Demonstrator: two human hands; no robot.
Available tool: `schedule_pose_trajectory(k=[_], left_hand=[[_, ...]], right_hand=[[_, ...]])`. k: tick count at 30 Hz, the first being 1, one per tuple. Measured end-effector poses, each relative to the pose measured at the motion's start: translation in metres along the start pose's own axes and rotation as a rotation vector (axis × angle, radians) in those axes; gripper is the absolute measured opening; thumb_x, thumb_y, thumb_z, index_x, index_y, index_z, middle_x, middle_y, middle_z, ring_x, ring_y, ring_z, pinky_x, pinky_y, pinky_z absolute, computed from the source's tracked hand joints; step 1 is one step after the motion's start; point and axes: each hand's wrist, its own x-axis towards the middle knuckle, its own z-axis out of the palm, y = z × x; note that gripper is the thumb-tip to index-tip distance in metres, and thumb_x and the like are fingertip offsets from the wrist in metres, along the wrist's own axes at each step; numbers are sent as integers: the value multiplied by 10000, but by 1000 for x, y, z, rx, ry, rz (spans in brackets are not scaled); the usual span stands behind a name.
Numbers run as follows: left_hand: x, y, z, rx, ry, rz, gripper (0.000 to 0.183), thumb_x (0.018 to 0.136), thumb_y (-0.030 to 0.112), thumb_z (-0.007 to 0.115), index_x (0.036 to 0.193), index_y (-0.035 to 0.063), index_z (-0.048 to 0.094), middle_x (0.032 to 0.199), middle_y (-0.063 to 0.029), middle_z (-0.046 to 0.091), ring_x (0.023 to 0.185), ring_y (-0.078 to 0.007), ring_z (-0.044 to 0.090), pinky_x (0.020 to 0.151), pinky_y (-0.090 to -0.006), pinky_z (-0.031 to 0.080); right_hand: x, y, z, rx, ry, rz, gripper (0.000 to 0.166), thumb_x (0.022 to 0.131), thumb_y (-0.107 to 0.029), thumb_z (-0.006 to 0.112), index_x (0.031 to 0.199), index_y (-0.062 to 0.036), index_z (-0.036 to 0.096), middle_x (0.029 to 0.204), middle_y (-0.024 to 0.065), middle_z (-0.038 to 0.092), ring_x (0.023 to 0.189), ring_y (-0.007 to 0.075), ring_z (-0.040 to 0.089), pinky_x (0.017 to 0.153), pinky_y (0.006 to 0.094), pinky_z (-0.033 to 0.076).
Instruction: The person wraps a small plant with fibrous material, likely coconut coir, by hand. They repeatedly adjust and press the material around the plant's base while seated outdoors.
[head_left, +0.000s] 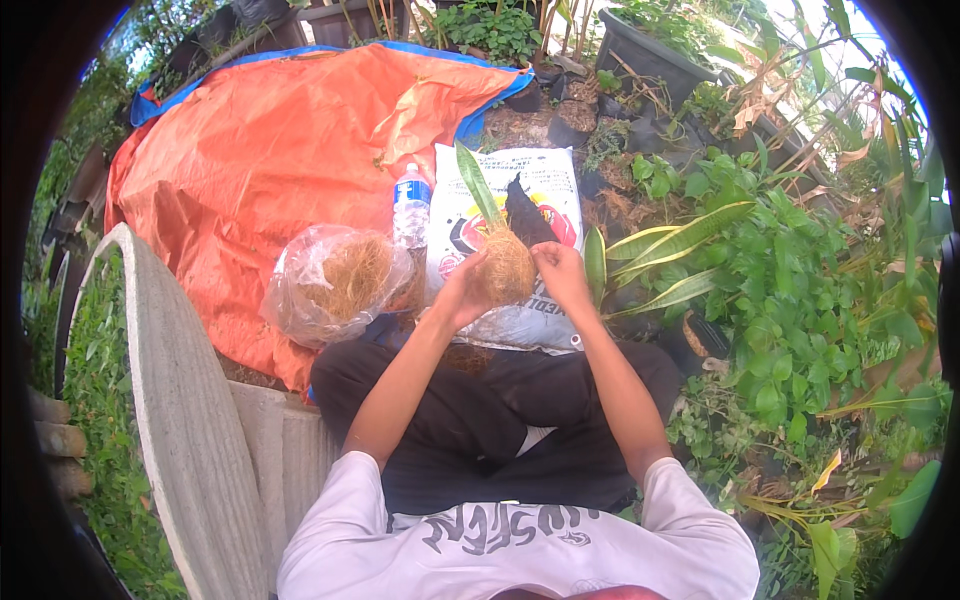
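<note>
A ball wrapped in brown coconut fibre (507, 271) rests in my left hand (463, 291), whose fingers curl round its left side. One green leaf (478, 180) of a snake plant rises from its top. At the ball's right side, my right hand (561, 271) has its thumb and fingertips together; whether they pinch a strand is too small to tell. Behind the ball, a piece of dark netting or cloth (525, 214) lies on a white printed plastic sack (450, 174). Left of the sack is a clear plastic bag (281, 296) holding loose coconut fibre (351, 276).
A water bottle (412, 204) touches the sack's left side. Orange tarpaulin (255, 157) spreads at the left, near a curved grey corrugated sheet (176, 390). Variegated snake plant leaves (671, 240) and leafy plants (780, 337) stand at the right. Dark planters (652, 56) are at the back.
</note>
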Motion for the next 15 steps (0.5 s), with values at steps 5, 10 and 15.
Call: schedule_pose_trajectory(k=[5,10,15], left_hand=[[5,-8,-12,234,67,40,507,1008,258,657,1429,16,509,1356,-125,621,1257,-253,614,1072,-464,499],[4,-12,-10,277,93,47,509,1001,234,665,1423,-7,510,1374,-132,617,1266,-267,613,1103,-482,473],[4,-9,-5,317,153,106,523,986,200,672,1426,-19,492,1373,-144,611,1251,-263,622,1080,-461,496]], right_hand=[[5,2,-3,-22,-22,7,221,953,-148,683,1007,57,745,882,136,774,807,170,739,734,305,554],[-1,-4,-1,-14,-66,-16,196,978,-109,670,1041,68,727,900,93,762,806,108,695,735,271,544],[0,-11,0,-8,-83,-17,195,972,-110,679,1040,65,734,920,88,765,831,96,693,737,263,537]])
